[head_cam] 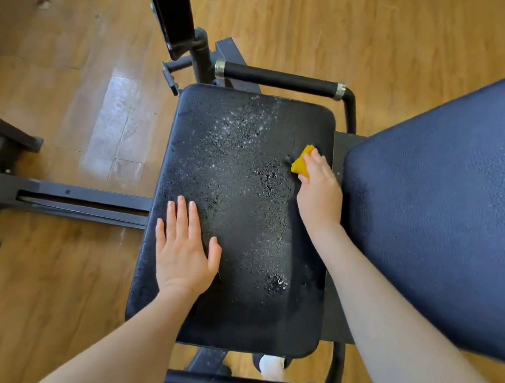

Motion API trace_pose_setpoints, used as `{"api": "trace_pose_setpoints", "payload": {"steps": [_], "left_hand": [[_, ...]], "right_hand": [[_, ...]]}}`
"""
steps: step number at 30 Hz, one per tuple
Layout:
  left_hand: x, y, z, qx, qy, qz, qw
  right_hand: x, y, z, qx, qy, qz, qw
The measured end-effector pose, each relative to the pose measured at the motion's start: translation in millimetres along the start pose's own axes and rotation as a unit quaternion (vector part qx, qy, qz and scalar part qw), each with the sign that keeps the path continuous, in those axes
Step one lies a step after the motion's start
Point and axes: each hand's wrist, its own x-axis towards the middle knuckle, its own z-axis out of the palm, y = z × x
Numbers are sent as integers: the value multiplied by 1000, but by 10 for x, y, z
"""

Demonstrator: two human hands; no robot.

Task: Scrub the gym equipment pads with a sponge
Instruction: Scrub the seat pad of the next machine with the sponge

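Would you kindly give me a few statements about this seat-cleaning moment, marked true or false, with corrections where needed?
1. The right hand grips a yellow sponge against the black seat pad. True.
2. The left hand holds a spray bottle. False: it lies flat on the seat pad, fingers straight, holding nothing.
3. White foam speckles cover much of the seat pad. True.
4. The sponge is at the seat pad's left edge. False: it is near the right edge, beside the blue back pad.
5. The floor is grey carpet. False: it is a wooden floor.
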Motion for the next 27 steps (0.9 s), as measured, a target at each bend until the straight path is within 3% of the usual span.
{"api": "trace_pose_setpoints", "payload": {"steps": [15, 20, 24, 27], "left_hand": [[-20, -11, 23, -29, 22, 9, 999], [-15, -11, 18, -31, 26, 13, 999], [-13, -14, 18, -37, 28, 11, 999], [-18, -9, 6, -41, 31, 11, 999]], "right_hand": [[-1803, 116, 198, -6, 44, -7, 999], [-2335, 50, 176, 64, 46, -8, 997], [-2477, 87, 110, 161, -5, -24, 987], [-2204, 130, 4, 154, 10, -4, 988]]}}
